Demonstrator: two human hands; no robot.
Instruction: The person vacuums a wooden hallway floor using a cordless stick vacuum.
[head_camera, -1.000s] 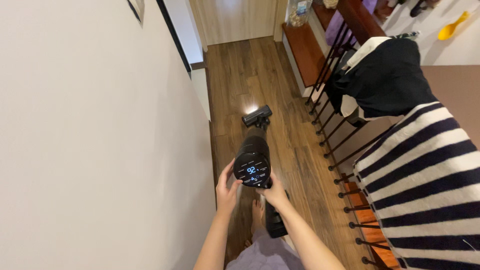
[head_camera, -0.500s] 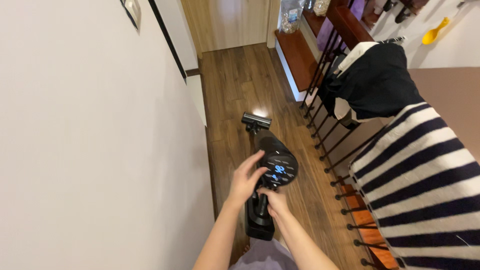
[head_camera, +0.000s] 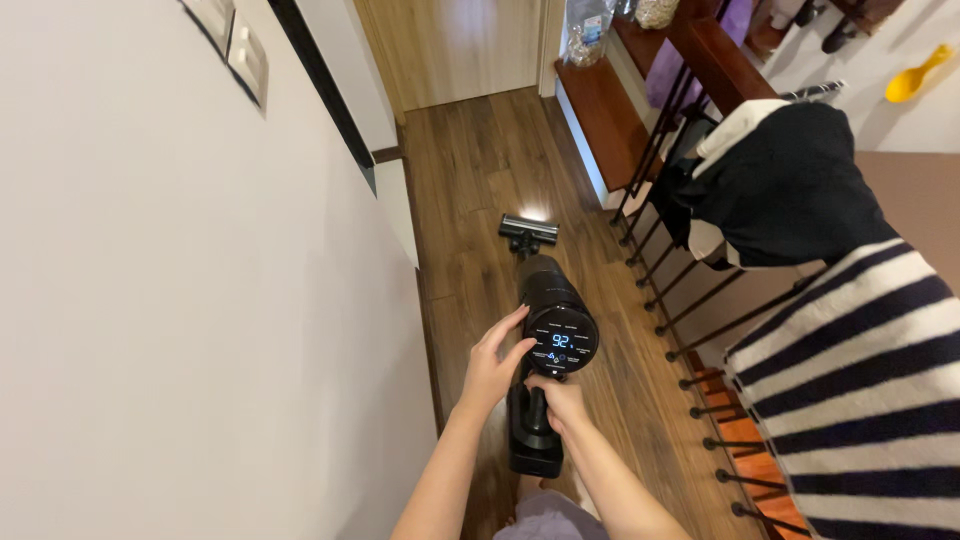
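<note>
Vacuum: black stick vacuum (head_camera: 553, 325) stands between the wall (head_camera: 180, 330) and the railing (head_camera: 690, 290), its head (head_camera: 527, 229) on the wood floor (head_camera: 480, 170).
Right hand: right hand (head_camera: 560, 400) has its fingers wrapped around the handle.
Left hand: left hand (head_camera: 492, 362) has its fingers spread against the lit round screen (head_camera: 561, 340).
Risk, railing: in this narrow hall a sideways swing could knock the bars or snag the striped towel (head_camera: 860, 390).
Risk, screen: a stray touch might change the setting.

A striped towel (head_camera: 850, 390) and black garment (head_camera: 790, 185) drape the railing (head_camera: 690, 300).
</note>
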